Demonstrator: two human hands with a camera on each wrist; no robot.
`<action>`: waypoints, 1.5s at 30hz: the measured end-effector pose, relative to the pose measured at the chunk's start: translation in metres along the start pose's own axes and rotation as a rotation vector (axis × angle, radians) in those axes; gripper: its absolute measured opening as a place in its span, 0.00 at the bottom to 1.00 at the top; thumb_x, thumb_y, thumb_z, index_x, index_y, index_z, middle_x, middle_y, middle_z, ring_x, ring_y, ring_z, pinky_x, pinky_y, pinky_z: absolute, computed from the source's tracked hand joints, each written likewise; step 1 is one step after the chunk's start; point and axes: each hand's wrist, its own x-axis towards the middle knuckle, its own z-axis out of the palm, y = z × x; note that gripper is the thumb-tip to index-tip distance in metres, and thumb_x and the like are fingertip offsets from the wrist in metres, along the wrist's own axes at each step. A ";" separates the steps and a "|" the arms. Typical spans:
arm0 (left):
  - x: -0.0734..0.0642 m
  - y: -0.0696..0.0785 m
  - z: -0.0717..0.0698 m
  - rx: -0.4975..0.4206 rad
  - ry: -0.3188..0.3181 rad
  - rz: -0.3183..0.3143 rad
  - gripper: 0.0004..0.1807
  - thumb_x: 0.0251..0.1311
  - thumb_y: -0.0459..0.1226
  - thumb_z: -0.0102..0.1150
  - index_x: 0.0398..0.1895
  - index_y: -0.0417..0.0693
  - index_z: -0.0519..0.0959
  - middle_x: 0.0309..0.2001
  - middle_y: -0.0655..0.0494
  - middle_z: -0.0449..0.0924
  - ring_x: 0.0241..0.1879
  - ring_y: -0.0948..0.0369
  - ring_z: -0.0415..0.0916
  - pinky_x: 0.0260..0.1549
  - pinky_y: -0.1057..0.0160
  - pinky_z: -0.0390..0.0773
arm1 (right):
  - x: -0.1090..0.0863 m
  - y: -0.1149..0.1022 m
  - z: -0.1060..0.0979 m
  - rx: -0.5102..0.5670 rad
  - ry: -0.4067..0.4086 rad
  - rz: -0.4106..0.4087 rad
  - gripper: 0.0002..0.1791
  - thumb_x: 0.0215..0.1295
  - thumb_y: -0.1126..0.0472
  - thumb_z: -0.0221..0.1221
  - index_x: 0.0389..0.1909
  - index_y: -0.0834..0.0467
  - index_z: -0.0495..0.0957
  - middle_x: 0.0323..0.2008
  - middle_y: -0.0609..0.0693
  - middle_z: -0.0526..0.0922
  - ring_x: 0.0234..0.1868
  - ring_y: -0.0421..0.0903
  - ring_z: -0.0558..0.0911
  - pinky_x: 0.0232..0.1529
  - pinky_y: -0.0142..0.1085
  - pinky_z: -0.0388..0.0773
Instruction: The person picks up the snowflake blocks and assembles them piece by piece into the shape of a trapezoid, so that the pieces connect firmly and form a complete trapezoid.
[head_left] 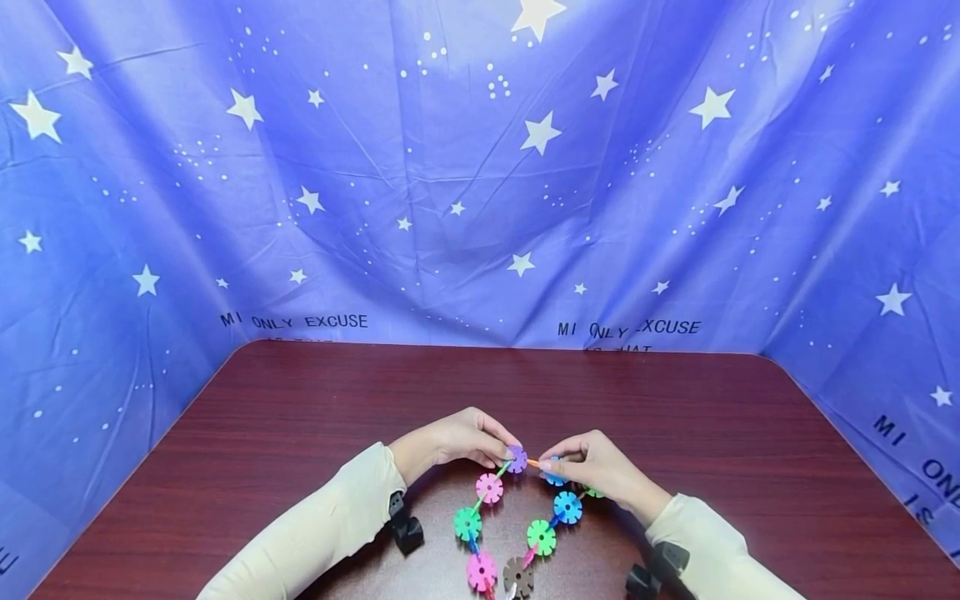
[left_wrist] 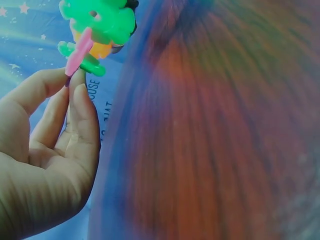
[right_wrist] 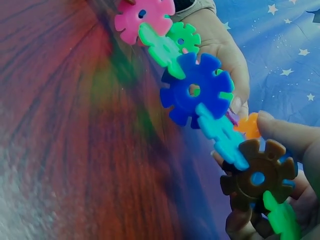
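Notched plastic snowflake discs of many colours are joined into a curved chain. My left hand (head_left: 468, 437) pinches a purple disc (head_left: 517, 459) between thumb and fingers. From the right, my right hand (head_left: 600, 467) pinches an orange disc (head_left: 533, 462), seen edge-on, right at the purple disc's edge. In the right wrist view, the right thumb presses on that orange disc (right_wrist: 249, 126), while a brown disc (right_wrist: 257, 175) and a blue disc (right_wrist: 197, 90) hang in front. A pink disc (left_wrist: 80, 52) and a green disc (left_wrist: 97, 20) rise above the left fingertips in the left wrist view.
Below the hands, the chain runs down both sides, past a pink disc (head_left: 482, 572) and a dark brown disc (head_left: 518, 576), to the bottom edge of the head view. A dark red wooden table (head_left: 337, 392) lies beneath. Blue star-patterned cloth (head_left: 450, 167) surrounds it.
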 end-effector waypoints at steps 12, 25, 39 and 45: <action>0.005 0.002 0.002 0.040 -0.058 0.041 0.13 0.58 0.25 0.57 0.45 0.26 0.79 0.34 0.49 0.85 0.27 0.67 0.77 0.31 0.67 0.80 | -0.001 0.002 -0.002 0.012 -0.028 -0.039 0.13 0.59 0.58 0.64 0.38 0.65 0.84 0.26 0.56 0.85 0.20 0.35 0.74 0.19 0.28 0.70; 0.009 0.005 0.006 0.072 -0.069 0.070 0.13 0.57 0.25 0.58 0.45 0.25 0.79 0.33 0.48 0.85 0.27 0.68 0.76 0.33 0.66 0.81 | -0.003 0.009 -0.003 0.079 -0.013 -0.074 0.14 0.59 0.62 0.63 0.38 0.71 0.82 0.29 0.62 0.85 0.23 0.34 0.77 0.20 0.27 0.72; 0.010 0.005 0.009 0.073 -0.031 0.076 0.12 0.57 0.25 0.59 0.44 0.26 0.80 0.26 0.57 0.83 0.26 0.68 0.75 0.31 0.67 0.80 | -0.002 0.007 0.001 0.076 0.018 -0.050 0.14 0.58 0.62 0.64 0.37 0.72 0.82 0.30 0.62 0.85 0.25 0.35 0.79 0.25 0.30 0.78; 0.011 0.006 0.004 0.125 -0.005 0.107 0.13 0.58 0.30 0.60 0.46 0.32 0.81 0.38 0.48 0.85 0.32 0.67 0.77 0.38 0.63 0.81 | -0.002 0.009 0.001 0.181 0.020 -0.046 0.17 0.60 0.63 0.63 0.40 0.76 0.80 0.34 0.67 0.84 0.27 0.36 0.81 0.26 0.32 0.79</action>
